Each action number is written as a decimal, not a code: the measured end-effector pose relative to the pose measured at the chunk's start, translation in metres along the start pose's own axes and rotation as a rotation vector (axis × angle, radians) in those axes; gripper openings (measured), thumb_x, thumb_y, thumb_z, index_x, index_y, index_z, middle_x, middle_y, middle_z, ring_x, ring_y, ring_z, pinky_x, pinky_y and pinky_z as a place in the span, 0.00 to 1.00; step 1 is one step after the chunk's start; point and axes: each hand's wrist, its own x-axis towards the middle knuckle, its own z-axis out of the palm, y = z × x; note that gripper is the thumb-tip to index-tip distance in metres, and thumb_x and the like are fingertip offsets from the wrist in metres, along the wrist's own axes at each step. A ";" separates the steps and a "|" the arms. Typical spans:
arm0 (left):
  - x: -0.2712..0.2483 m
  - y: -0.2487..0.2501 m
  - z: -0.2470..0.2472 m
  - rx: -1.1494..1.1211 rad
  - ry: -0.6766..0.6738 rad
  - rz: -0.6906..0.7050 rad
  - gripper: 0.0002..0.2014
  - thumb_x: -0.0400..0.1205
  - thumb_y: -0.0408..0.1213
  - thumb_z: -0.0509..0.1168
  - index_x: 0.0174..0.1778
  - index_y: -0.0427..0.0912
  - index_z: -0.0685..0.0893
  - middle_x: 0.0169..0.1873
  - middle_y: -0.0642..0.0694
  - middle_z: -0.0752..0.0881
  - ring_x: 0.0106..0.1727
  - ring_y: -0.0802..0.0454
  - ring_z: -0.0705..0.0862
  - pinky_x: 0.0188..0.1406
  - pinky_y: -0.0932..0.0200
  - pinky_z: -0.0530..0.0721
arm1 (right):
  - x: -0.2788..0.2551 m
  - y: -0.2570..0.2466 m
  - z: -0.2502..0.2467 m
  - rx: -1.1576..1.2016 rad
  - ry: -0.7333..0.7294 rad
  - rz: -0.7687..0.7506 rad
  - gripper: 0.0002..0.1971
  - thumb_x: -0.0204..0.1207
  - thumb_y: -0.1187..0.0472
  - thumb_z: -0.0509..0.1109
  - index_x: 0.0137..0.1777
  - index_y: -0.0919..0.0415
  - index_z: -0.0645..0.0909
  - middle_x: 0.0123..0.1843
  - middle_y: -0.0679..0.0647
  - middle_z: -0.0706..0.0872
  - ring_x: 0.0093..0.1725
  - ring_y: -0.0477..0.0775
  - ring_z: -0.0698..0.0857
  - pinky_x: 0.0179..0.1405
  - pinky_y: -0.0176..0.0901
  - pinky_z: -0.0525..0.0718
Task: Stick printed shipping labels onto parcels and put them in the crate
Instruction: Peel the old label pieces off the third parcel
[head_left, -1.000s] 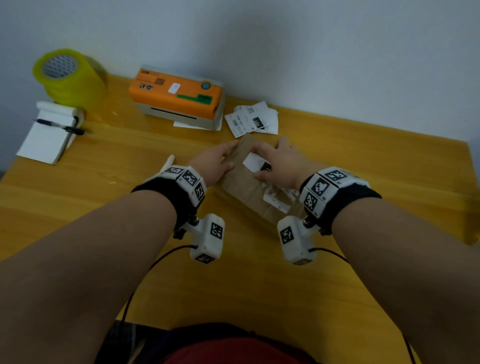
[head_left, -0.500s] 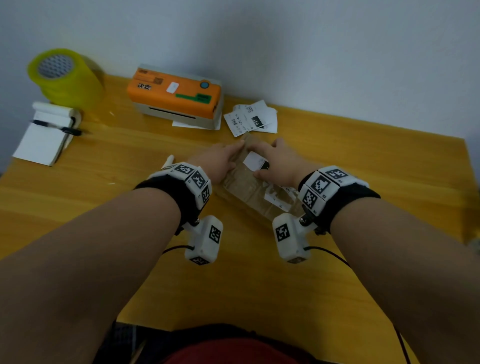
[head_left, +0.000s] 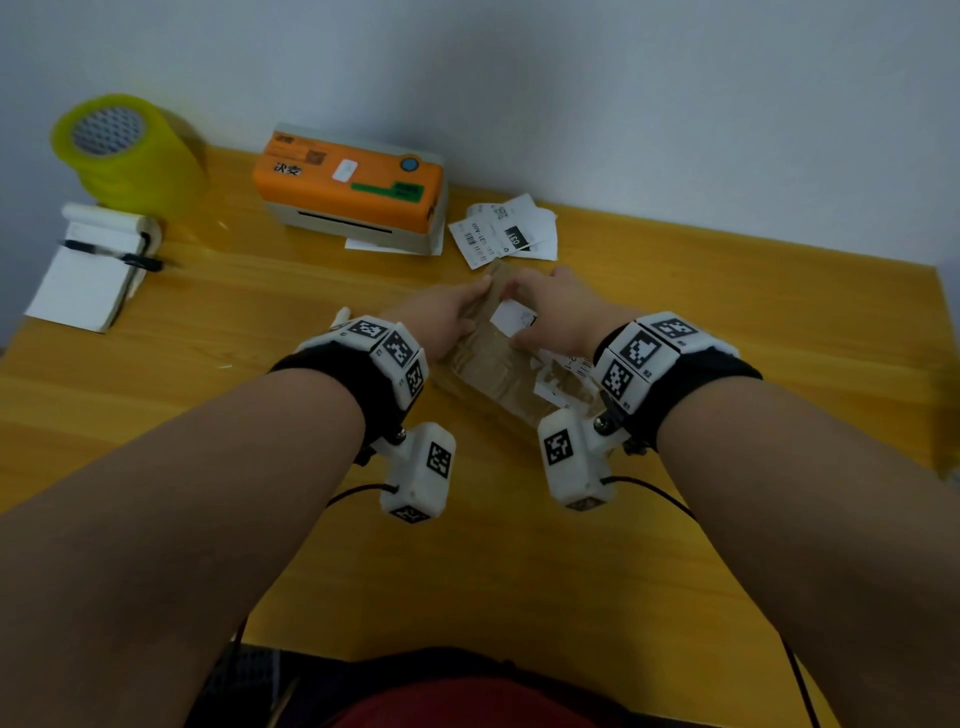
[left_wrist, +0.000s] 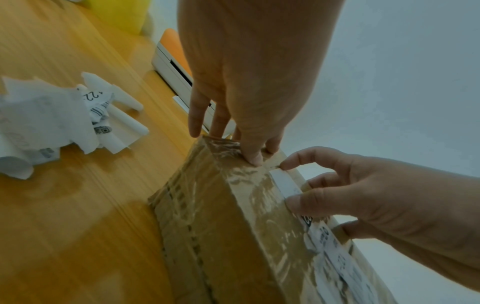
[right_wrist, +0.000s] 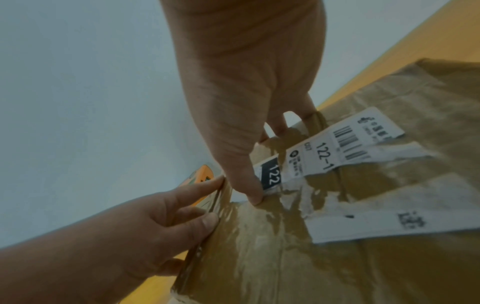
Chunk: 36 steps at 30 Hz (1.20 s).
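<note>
parcel (head_left: 488, 364) brown | label (right_wrist: 324, 152) white, black barcode | printer (head_left: 348, 179) orange

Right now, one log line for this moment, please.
step: label onto parcel | left hand: grips parcel end | right hand: holds label down

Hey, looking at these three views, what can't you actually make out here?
The crate: in no view.
Small print on the label: blurred in the right wrist view, too small in the head view.
Far end of the parcel: covered in the head view by the left hand and right hand.
The crumpled paper: print blurred in the left wrist view.
</note>
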 end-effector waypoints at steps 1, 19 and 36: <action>0.000 0.000 0.000 0.003 0.003 0.002 0.29 0.86 0.34 0.57 0.82 0.52 0.54 0.75 0.41 0.71 0.73 0.42 0.72 0.67 0.55 0.70 | 0.001 -0.001 0.000 0.000 0.000 -0.001 0.27 0.70 0.55 0.75 0.67 0.44 0.69 0.63 0.59 0.69 0.54 0.59 0.76 0.47 0.47 0.75; 0.004 0.001 0.000 0.034 0.001 -0.027 0.30 0.86 0.36 0.58 0.82 0.53 0.54 0.75 0.40 0.71 0.72 0.41 0.73 0.68 0.52 0.71 | -0.009 0.013 0.008 0.049 0.160 -0.096 0.21 0.80 0.49 0.65 0.73 0.42 0.73 0.70 0.57 0.69 0.65 0.57 0.75 0.66 0.53 0.77; 0.004 -0.003 0.001 0.045 0.010 -0.002 0.29 0.86 0.36 0.56 0.82 0.55 0.54 0.74 0.41 0.73 0.70 0.42 0.75 0.62 0.56 0.72 | 0.012 -0.006 0.016 -0.388 0.395 -0.237 0.12 0.82 0.62 0.59 0.63 0.62 0.73 0.67 0.60 0.71 0.66 0.61 0.71 0.61 0.52 0.71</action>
